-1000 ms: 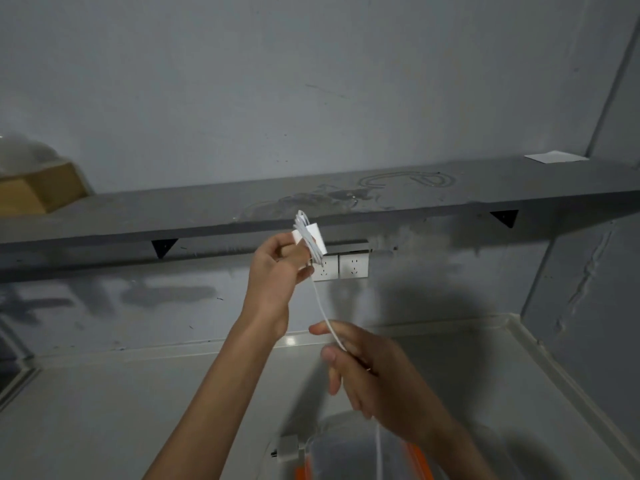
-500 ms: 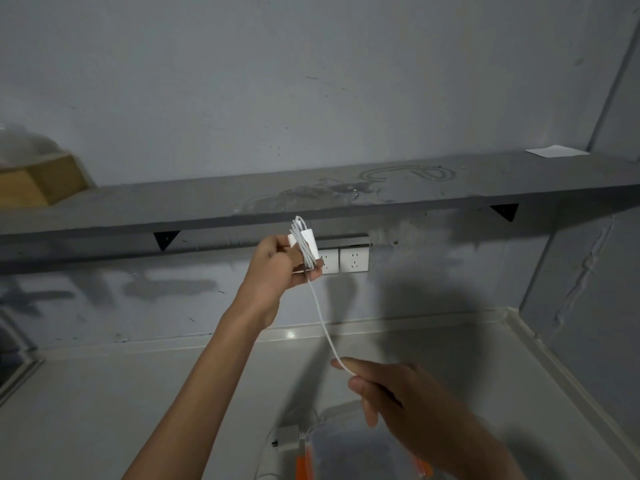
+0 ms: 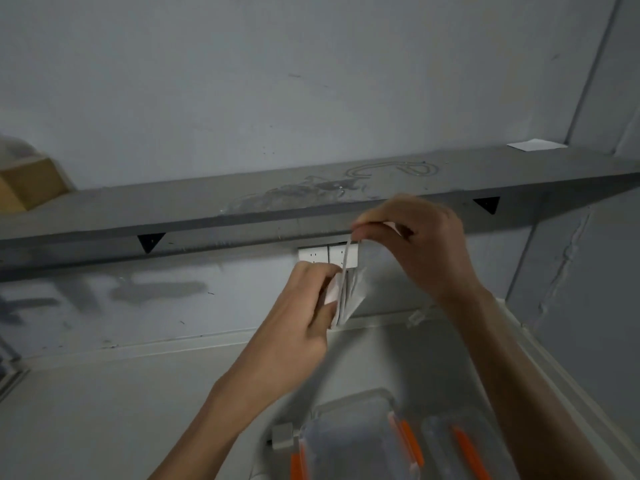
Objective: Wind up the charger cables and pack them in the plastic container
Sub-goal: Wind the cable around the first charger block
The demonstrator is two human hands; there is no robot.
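My left hand [image 3: 304,306] grips a white charger block with white cable [image 3: 348,292] looped around it, held up in front of the wall sockets. Just above it, my right hand [image 3: 419,244] pinches a strand of the same cable between thumb and fingers, pulling it taut over the block. The cable's loose end [image 3: 417,317] hangs blurred below my right wrist. The clear plastic container [image 3: 353,441] with orange clips sits on the counter at the bottom, with its lid [image 3: 464,445] lying beside it on the right. A second white charger [image 3: 282,436] lies against the container's left side.
Two white wall sockets [image 3: 327,254] sit under a long grey shelf [image 3: 242,209]. A cardboard box [image 3: 31,185] stands at the shelf's left end and a white paper [image 3: 535,145] at its right end. The grey counter [image 3: 104,410] meets a wall on the right.
My right hand rose from low over the container to above my left hand, carrying the cable up over the charger. The left hand dropped slightly and shifted right.
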